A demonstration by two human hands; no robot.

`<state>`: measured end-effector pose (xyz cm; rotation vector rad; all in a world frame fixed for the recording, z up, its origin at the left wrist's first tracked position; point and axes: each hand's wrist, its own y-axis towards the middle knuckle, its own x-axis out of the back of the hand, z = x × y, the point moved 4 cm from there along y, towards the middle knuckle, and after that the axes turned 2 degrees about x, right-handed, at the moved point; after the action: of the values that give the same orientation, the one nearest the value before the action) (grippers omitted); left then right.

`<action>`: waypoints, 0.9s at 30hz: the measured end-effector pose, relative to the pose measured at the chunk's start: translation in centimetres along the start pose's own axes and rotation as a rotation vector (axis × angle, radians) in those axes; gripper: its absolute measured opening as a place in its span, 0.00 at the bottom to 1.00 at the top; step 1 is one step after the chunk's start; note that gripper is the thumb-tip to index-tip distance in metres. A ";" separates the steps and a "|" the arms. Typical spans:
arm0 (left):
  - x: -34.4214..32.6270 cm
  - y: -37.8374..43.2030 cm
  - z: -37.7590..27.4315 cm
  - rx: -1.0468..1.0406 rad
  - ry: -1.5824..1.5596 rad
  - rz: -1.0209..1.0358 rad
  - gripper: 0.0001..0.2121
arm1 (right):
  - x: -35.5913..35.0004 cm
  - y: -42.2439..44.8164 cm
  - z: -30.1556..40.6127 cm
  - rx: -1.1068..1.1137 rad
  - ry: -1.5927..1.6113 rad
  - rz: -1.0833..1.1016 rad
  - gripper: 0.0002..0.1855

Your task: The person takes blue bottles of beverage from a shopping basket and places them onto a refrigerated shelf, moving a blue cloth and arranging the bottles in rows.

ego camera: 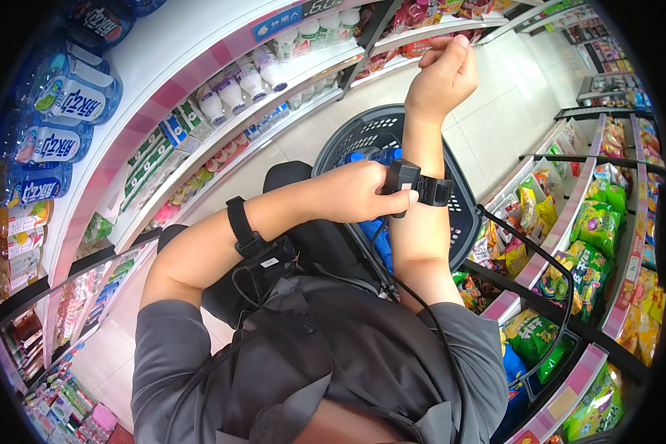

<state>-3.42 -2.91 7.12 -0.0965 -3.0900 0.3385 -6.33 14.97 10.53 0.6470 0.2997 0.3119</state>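
Note:
My left hand [355, 191] reaches across my body and grips a small black device [404, 176] strapped to my right forearm, its thumb lying over the device's lower edge. Beyond it my right hand [444, 77] is raised with loosely curled fingers and nothing visible in it. Below my forearms stands a dark grey plastic shopping basket [333, 136], partly hidden by them, with blue-capped bottles [366, 155] inside. Another black device [269, 258] with a strap and cables sits on my left forearm.
Curved shelves at the left hold blue drink bottles [80, 91], white bottles [250, 80] and cartons [152, 155]. Shelves at the right carry green snack bags [596, 222] and small packets [527, 200]. A black basket handle [555, 261] arches near the right shelves. Black cables [422, 302] hang across my front.

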 end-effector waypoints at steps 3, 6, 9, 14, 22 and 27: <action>0.6 0.1 0.1 0.080 0.061 0.028 0.22 | 0.4 -0.2 -0.4 -0.014 -0.019 0.008 0.23; 2.7 0.1 1.6 0.148 0.059 0.050 0.24 | 1.2 -0.7 -2.4 -0.356 0.212 0.016 0.22; 6.0 -1.4 2.6 0.122 -0.090 -0.160 0.22 | 4.3 -2.4 -7.3 -0.449 -0.061 0.134 0.22; 10.1 -4.1 4.9 0.101 -0.249 -0.539 0.16 | 12.7 -12.8 -19.1 -0.754 -0.669 0.865 0.19; 9.8 -3.0 9.8 0.172 -0.454 -0.585 0.14 | 10.5 -23.1 -22.1 -0.656 -1.062 1.364 0.35; 8.9 -1.3 10.4 0.209 -0.463 -0.564 0.13 | 9.6 -23.7 -21.6 -0.608 -1.196 1.336 0.33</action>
<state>-12.73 -5.88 -2.51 0.9620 -3.2822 0.7287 -1.04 12.32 -22.38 0.2420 -1.4057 1.1431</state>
